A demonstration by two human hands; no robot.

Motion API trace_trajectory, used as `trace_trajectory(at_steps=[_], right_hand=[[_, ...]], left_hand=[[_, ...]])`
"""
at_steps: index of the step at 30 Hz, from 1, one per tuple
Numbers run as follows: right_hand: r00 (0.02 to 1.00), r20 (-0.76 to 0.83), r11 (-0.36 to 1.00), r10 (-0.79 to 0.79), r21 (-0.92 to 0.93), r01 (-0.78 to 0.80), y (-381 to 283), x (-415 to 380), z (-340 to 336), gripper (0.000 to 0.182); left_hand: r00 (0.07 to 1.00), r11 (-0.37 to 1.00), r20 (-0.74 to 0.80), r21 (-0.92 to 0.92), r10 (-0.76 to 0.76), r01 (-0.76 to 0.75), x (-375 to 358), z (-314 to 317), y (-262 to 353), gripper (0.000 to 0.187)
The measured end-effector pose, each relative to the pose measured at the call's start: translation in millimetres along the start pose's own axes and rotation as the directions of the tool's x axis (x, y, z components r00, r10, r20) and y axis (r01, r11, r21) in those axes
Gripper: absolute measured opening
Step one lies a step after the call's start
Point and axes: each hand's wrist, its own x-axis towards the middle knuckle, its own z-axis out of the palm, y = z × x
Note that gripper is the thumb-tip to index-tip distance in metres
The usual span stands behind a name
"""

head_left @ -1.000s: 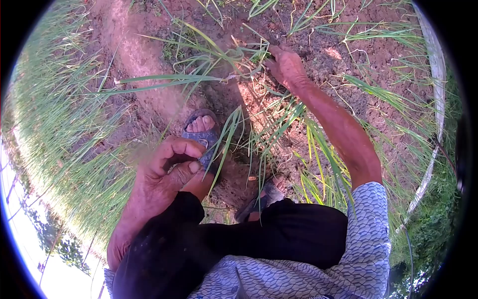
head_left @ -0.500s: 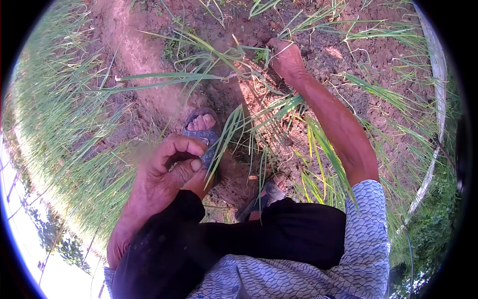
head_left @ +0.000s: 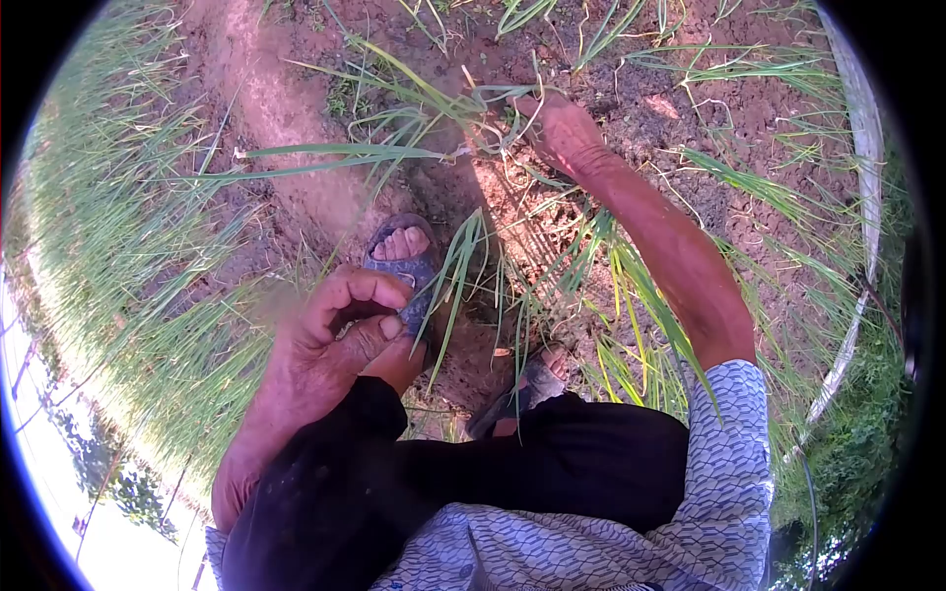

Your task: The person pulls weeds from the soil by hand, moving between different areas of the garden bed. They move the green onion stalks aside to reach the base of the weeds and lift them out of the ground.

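Observation:
My left hand (head_left: pixel 345 325) is held over my left knee. Its thumb and index finger curl toward each other with a small gap between the tips, and nothing shows between them. Its other fingers are mostly hidden. Out in front, my right hand (head_left: pixel 562 133) is down at the soil (head_left: pixel 641 128), with bent fingers at the base of a clump of green onion-like plants (head_left: pixel 434 108). Leaves partly cover those fingertips, so what they grip cannot be made out. Long green leaves (head_left: pixel 458 271) stand between my left hand and right forearm.
My sandalled feet (head_left: pixel 404 251) are planted on the soil among the plants. Dense green leaves (head_left: pixel 128 217) fill the left side. More plants (head_left: pixel 759 187) grow at right, before a pale strip (head_left: pixel 867 148) along the plot's edge.
My right hand has shifted slightly left and down, away from the plants at the top and onto a small green patch beside the clump. My left hand stays put.

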Motion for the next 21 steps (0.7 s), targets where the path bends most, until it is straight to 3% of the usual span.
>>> trace_trajectory(at_steps=[3,4,6,8,11,13,16,20,21], right_hand=[[0.992,0.094,0.996,0.089,-0.020,-0.088,-13.2,16.5,-2.9,0.037],[0.998,0.023,0.997,-0.052,-0.051,0.053,-14.7,26.9,0.0,0.033],[0.986,0.161,0.999,-0.029,-0.026,0.033,-6.7,23.8,-4.7,0.029],[0.955,0.296,1.000,-0.007,-0.022,0.015,-5.5,22.9,-14.1,0.023],[0.915,0.344,0.905,0.211,0.285,-0.316,12.8,4.1,-49.9,0.020],[0.753,0.426,0.604,0.502,0.451,-0.658,46.5,-2.3,-66.3,0.021],[0.774,0.222,0.608,0.593,0.507,-0.611,98.5,-23.1,-61.4,0.021],[0.880,0.247,0.866,0.405,0.205,-0.456,97.6,-26.4,-50.2,0.026],[0.937,0.160,0.935,0.311,0.125,-0.332,92.6,-27.9,-49.5,0.026]], left_hand=[[0.999,0.999,0.028,0.026,0.040,-0.040,2.2,0.5,-1.1,0.017],[0.998,0.998,0.047,0.051,0.041,-0.043,2.2,0.5,0.4,0.018],[0.995,0.994,0.085,0.100,0.045,-0.053,1.5,0.6,4.2,0.021],[0.998,0.997,0.023,0.051,0.051,-0.052,-0.2,3.7,2.4,0.019],[0.998,0.997,-0.001,0.048,0.060,-0.060,0.9,0.5,1.5,0.018],[0.999,0.998,-0.004,0.051,0.046,-0.046,-1.7,-2.8,-0.6,0.018],[1.000,0.999,-0.013,0.044,0.023,-0.022,-2.4,-3.7,-0.5,0.018],[0.999,0.998,0.004,0.059,0.035,-0.035,-0.6,0.5,2.8,0.019],[0.999,0.997,0.019,0.067,0.045,-0.046,0.2,1.3,3.9,0.019]])
